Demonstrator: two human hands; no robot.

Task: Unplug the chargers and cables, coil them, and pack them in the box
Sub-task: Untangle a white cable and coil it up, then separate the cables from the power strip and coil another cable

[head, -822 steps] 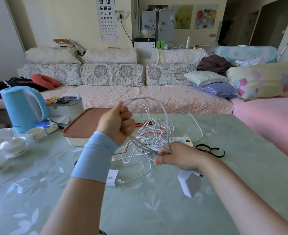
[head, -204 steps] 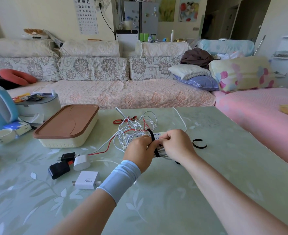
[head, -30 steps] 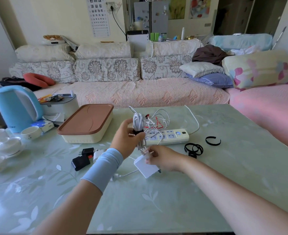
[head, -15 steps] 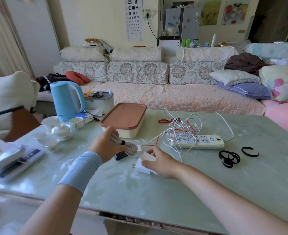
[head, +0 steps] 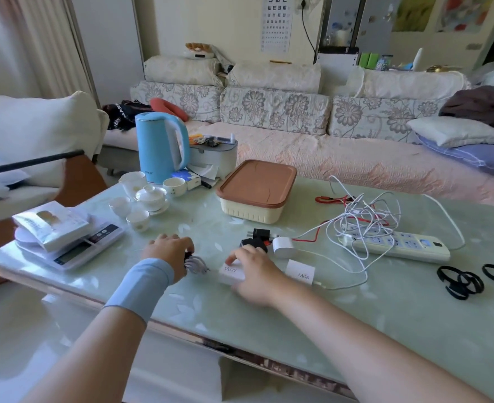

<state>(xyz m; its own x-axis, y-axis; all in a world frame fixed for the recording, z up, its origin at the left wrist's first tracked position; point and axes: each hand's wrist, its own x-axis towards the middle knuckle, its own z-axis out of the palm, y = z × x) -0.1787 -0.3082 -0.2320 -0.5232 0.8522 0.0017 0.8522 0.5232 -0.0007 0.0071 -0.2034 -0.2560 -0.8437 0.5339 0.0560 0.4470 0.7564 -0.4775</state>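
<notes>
At six o'clock on the table (head: 312, 321), left hand (head: 168, 251) fingers close on the springy coiled cable (head: 195, 264); right hand (head: 251, 270) grips the hard, dense 120W charger (head: 232, 273): take the brick's flat sides.

Left hand (head: 168, 251): fingers curl over a coil (head: 195, 263); most of the coil hidden beneath, grip on it not discernible.
Right hand (head: 253, 270): motion-blurred; covers the near end of the 120W charger (head: 232, 273); contact unclear.
Black plug (head: 254, 242): partly hidden behind the right fingers.
Cable tangle (head: 365, 219): single runs cannot be traced; covers part of the strip (head: 400, 247).
Box (head: 256, 190): lid on, contents unseen.
Ties (head: 459, 282): count unclear.
</notes>
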